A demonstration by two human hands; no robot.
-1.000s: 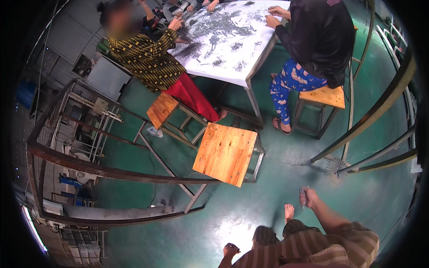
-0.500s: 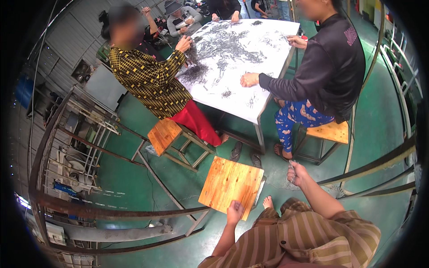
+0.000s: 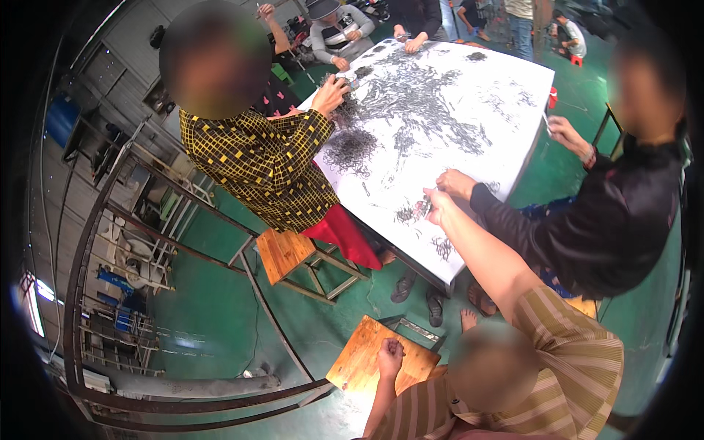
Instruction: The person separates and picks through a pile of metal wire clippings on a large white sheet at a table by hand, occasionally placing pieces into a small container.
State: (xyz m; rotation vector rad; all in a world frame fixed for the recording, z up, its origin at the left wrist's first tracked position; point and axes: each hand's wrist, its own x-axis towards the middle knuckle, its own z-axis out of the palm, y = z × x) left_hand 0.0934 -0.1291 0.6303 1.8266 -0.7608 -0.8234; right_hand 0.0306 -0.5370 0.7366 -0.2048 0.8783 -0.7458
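Observation:
My right hand (image 3: 435, 206) reaches out to the near part of the white-topped table (image 3: 381, 196). Its fingers are closed over a small pile of thin dark pieces (image 3: 405, 213); what they grip is too small to name. Another loose cluster of dark pieces (image 3: 441, 249) lies near the table corner. Over a wooden stool (image 3: 352, 359), my left hand (image 3: 391, 357) is held with fingers curled, and whatever may be in them cannot be made out. A co-worker's hand (image 3: 456, 183) rests on the table right beside my right hand.
A person in a yellow-checked top (image 3: 257, 161) stands left of the table, near another wooden stool (image 3: 282, 255). One in a dark jacket (image 3: 587, 227) sits at right. Sandals (image 3: 435, 304) lie below the table. A rusty metal frame (image 3: 198, 400) curves along the left.
My right hand has gone from beside the stool forward onto the table. The left has lifted off the stool's edge. My view has moved nearer the table; the co-worker at right leans differently.

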